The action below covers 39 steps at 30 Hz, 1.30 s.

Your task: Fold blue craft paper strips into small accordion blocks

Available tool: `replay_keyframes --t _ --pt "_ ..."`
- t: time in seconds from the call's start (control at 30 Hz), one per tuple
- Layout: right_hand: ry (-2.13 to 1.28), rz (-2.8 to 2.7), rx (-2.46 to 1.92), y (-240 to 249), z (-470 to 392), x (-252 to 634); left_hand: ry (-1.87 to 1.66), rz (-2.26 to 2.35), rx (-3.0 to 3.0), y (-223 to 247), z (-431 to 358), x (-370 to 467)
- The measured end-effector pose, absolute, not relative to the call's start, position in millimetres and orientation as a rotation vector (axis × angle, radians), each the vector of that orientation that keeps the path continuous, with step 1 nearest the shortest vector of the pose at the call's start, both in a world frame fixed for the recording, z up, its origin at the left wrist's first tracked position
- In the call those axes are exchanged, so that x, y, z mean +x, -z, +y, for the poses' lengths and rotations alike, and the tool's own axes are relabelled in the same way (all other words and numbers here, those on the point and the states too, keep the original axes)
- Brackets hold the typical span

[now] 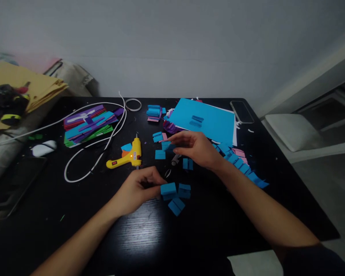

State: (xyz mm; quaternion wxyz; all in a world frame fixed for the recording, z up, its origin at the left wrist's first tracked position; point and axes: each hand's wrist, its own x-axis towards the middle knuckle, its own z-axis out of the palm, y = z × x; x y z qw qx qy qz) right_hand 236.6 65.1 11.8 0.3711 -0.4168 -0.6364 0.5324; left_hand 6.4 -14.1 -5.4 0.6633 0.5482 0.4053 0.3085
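My left hand (142,188) pinches a blue folded paper piece (168,188) by its left edge, just above the black table. Close beside it lie two more blue folded pieces, one to the right (184,191) and one in front (176,206). Farther back, my right hand (194,147) has its thumb and fingers closed round another blue paper piece (166,146); the fingers partly cover it. Below that hand are a small grey cylindrical object (176,160) and a blue folded piece (188,164). A yellow glue gun (126,156) lies to the left, its small light lit.
A white cable (71,181) loops across the table's left side, near stacked coloured paper strips (89,124). Blue sheets (209,119) lie at the back, and a row of blue pieces (243,166) runs under my right forearm. A phone (242,112) rests at the back right.
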Motion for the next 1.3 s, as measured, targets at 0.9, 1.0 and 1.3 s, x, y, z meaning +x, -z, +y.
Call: replay_keyframes --t 0.9,1.0,1.3 --pt "-0.953 -2.080 -1.352 -12 54 231 -0.747 0.995 1.235 5 -13 8" --pt "-1.248 -2.059 -1.201 -21 47 229 -0.837 1.048 1.249 5 -9 8" --pt "-1.773 -1.799 -0.890 -28 35 226 -1.040 1.180 1.227 4 -7 5"
